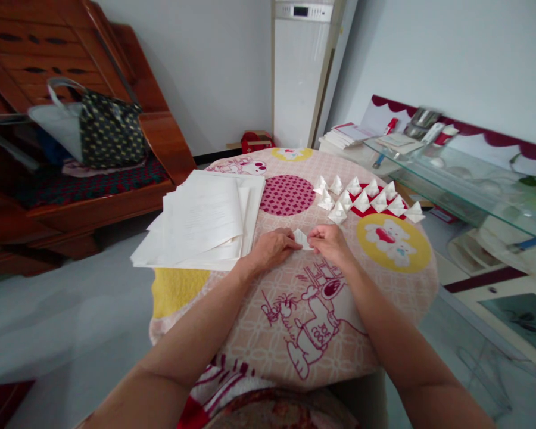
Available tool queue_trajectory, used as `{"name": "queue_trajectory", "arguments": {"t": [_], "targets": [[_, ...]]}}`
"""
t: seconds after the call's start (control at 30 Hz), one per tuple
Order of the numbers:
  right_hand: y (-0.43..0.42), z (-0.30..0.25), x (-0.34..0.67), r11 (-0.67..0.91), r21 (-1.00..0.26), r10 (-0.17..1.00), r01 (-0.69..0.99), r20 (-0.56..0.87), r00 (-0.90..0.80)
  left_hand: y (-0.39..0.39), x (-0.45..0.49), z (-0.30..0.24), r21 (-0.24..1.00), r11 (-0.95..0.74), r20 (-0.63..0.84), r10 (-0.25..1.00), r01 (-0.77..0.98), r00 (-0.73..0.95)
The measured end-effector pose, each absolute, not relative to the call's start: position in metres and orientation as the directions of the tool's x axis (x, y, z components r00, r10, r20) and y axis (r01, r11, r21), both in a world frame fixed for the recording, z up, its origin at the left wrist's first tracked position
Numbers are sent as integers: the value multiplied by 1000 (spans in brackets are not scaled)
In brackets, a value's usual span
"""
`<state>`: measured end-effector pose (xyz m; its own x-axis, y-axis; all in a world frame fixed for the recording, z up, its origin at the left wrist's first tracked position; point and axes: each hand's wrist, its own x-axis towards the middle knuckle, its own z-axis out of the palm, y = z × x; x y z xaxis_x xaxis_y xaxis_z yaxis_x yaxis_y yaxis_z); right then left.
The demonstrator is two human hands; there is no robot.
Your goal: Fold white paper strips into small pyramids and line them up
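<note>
A small piece of folded white paper (301, 238) lies between my two hands, low over the patterned tablecloth. My left hand (273, 245) pinches its left side, the fingers pressed together. On its right side, my right hand (329, 241) grips the edge between thumb and fingertips. Part of the paper is hidden behind the fingers. Beyond my right hand stand several small folded paper boats (361, 201) in loose rows. To the left of my left hand rests a stack of white paper sheets (201, 220), some askew.
The round table wears a pink patterned tablecloth (290, 345). A glass shelf (464, 185) with a cabinet runs along the right. On the left a wooden bench (161, 143) bears a dark patterned bag (109, 131). A tall white air conditioner (300, 77) stands behind the table.
</note>
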<state>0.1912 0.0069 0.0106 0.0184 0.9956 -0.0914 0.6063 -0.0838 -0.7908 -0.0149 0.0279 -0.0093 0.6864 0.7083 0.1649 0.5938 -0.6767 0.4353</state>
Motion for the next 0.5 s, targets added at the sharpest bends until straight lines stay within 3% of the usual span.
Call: {"name": "queue_trajectory", "arguments": {"t": [0.13, 0.27, 0.5], "targets": [[11, 6, 179, 12, -675, 998, 738, -37, -50, 28, -7, -9, 523, -526, 136, 828, 670, 544], [14, 5, 179, 21, -644, 998, 764, -26, -50, 24, 8, -3, 500, -355, 66, 925, 790, 373], [13, 3, 180, 39, -619, 999, 784, 1, -49, 23, 19, -1, 542, -262, 51, 959, 799, 280]]}}
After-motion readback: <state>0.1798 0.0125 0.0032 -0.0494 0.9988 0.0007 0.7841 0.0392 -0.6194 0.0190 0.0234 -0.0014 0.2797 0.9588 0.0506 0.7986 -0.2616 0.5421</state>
